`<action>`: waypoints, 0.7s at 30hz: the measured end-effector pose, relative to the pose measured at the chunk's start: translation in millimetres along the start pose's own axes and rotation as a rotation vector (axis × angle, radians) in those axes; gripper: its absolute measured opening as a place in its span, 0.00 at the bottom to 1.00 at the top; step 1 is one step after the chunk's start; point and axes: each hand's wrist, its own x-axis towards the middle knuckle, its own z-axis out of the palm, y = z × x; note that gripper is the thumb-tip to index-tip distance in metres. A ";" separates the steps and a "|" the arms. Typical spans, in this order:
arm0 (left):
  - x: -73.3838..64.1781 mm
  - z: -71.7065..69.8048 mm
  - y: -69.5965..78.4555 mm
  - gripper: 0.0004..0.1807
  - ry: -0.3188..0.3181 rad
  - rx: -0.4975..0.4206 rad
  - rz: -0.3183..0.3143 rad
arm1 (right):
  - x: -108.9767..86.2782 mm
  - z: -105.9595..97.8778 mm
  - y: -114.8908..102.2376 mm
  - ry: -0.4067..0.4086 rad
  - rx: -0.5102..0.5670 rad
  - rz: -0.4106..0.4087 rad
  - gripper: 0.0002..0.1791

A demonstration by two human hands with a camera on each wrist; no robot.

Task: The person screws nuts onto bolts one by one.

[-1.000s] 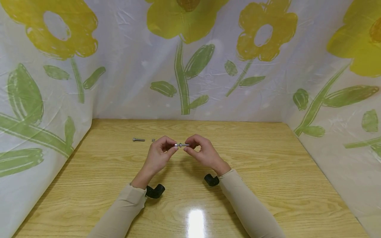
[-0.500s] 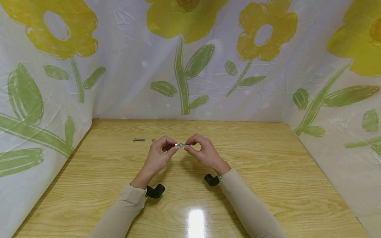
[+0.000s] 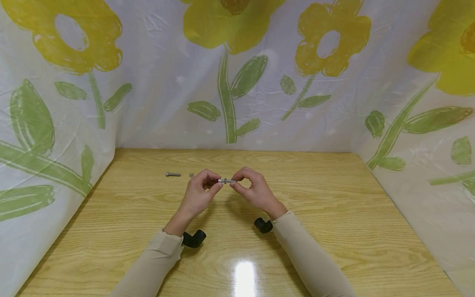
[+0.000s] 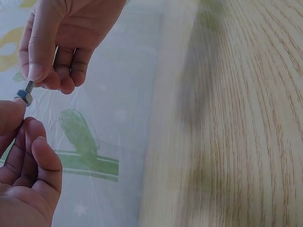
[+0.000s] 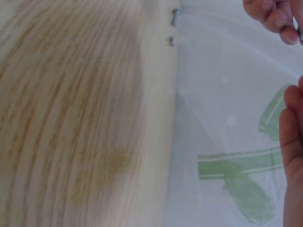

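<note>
A silver bolt (image 3: 231,181) is held level between my two hands, above the table. Its threaded shank carries a hex nut (image 3: 225,181), close to the head. My left hand (image 3: 198,194) pinches the bolt at the head end between thumb and forefinger. At the other end, my right hand (image 3: 256,189) pinches the shank's tip between thumb and fingertips. From the left wrist, the nut (image 4: 23,97) shows right by the left thumb, with bare thread running up to the right thumb (image 4: 35,71). Fingers cover the bolt's two ends.
A second bolt (image 3: 173,174) lies on the wooden table (image 3: 326,214), back left, with a loose nut (image 3: 191,175) to its right. A flowered cloth (image 3: 156,103) hangs behind and along both sides. Black wrist mounts (image 3: 193,239) stick out below the sleeves.
</note>
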 end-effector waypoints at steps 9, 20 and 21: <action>0.2 0.1 0.4 0.06 -0.003 0.009 0.003 | -0.3 0.5 -0.6 0.003 0.025 0.008 0.03; 1.2 0.5 0.7 0.10 -0.042 0.034 0.053 | -0.2 3.0 -2.5 -0.011 0.028 0.012 0.03; 1.2 0.7 0.6 0.09 -0.044 0.035 0.057 | -0.2 3.5 -2.3 -0.014 0.030 0.012 0.03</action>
